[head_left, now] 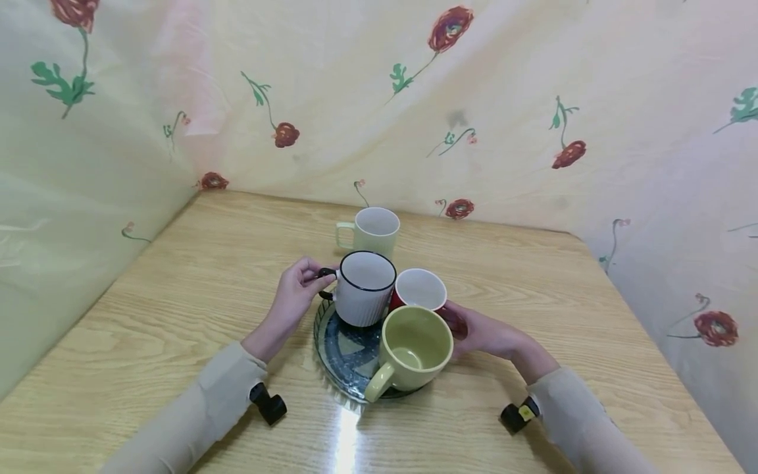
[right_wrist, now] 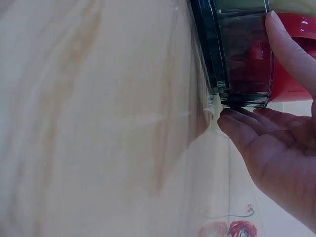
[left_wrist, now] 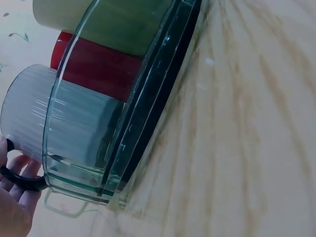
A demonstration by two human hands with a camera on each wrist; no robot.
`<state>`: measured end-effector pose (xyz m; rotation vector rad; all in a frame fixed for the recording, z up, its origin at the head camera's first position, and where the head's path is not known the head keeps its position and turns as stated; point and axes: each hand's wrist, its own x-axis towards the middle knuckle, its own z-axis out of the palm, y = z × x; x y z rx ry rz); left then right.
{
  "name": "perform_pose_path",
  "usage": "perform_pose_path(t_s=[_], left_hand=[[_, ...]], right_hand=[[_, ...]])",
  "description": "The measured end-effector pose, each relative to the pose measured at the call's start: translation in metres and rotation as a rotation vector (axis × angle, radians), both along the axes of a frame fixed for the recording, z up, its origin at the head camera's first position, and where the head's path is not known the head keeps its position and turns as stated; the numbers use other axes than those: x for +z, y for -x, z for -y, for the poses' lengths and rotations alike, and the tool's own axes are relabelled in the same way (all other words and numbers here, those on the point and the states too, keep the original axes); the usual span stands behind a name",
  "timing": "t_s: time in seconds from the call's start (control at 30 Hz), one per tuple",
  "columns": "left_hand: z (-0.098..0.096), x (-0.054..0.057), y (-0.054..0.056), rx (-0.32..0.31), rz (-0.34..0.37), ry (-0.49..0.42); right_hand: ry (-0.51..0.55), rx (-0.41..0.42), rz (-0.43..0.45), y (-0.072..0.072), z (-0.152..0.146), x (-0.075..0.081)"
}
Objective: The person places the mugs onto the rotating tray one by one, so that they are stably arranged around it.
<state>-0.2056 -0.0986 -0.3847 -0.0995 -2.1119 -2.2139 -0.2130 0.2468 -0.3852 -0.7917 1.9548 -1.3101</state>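
Observation:
My left hand (head_left: 294, 295) pinches the black handle of a white ribbed mug (head_left: 362, 305) with a black rim. This mug stands in a round clear glass dish (left_wrist: 133, 143) with a dark blue patterned base. Beside it in the dish are a red mug (left_wrist: 96, 66), white inside, and a tilted yellow-green mug (head_left: 408, 375) with its handle toward me. At the dish's right side is my right hand (head_left: 488, 332), near the red mug's handle. In the right wrist view its thumb lies at the glass rim, with the fairly straight fingers against the outer wall.
Behind the dish stands a pale mug (head_left: 378, 242), its handle pointing left. All of this is on a wooden table (head_left: 177, 289). A flower-printed cloth (head_left: 355, 99) hangs along the back and both sides.

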Motion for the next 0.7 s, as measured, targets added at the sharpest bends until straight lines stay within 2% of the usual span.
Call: perform_pose_path(t_s=[0.17, 0.37, 0.57, 0.7], left_hand=[[0.003, -0.002, -0.001, -0.027, -0.011, -0.014], [0.006, -0.003, -0.001, -0.085, 0.03, 0.052], [0.01, 0.001, 0.0, -0.147, 0.069, 0.085], [0.011, 0.006, 0.0, -0.155, 0.063, 0.108]], right_hand=[[0.002, -0.001, -0.002, 0.0, 0.001, -0.001], [-0.008, -0.004, -0.009, -0.001, 0.0, -0.002], [-0.007, 0.0, -0.014, -0.002, 0.0, 0.0], [-0.016, 0.002, -0.026, 0.0, 0.001, 0.001]])
